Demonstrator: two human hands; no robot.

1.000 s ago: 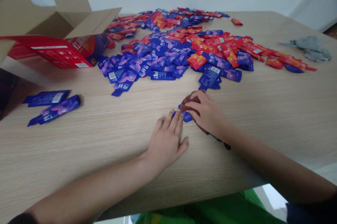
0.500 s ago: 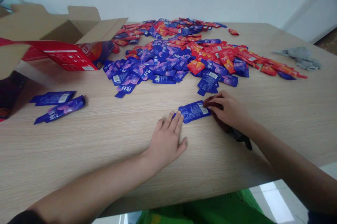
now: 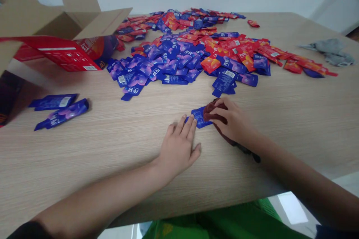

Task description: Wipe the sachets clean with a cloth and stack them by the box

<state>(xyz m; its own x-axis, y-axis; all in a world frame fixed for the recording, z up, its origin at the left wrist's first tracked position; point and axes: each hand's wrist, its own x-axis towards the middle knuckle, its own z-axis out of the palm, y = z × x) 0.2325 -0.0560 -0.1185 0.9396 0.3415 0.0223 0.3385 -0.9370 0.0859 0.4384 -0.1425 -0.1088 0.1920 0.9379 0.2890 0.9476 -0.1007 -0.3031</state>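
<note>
Inside the worktop's front edge [image 3: 213,208], the left hand [image 3: 179,150], fingers straight, presses a packet [image 3: 199,120], likely steadying it beneath the cloth [image 3: 208,112] the right hand [image 3: 232,122] grips.

One wood-look table [image 3: 126,138]. One flat dark-blue foil pouch [image 3: 199,116] lies inward from the near edge's middle, with one maroon cloth [image 3: 209,109] over it. Two blue-purple foil pouches [image 3: 67,113] can be made out towards the left edge; any beneath are hidden. One open red cardboard box [image 3: 60,55] stands by the far left corner; whether the dark panel [image 3: 8,95] left of it makes a second is unclear. One loose red-orange foil pouch [image 3: 253,24] sits near the far edge. The heaped blue pouches [image 3: 169,66] and red pouches [image 3: 238,49], many of each, overlap beyond counting. Towards the right edge, grey crumpled fabric [image 3: 327,46]: one or two pieces, indistinguishable.
</note>
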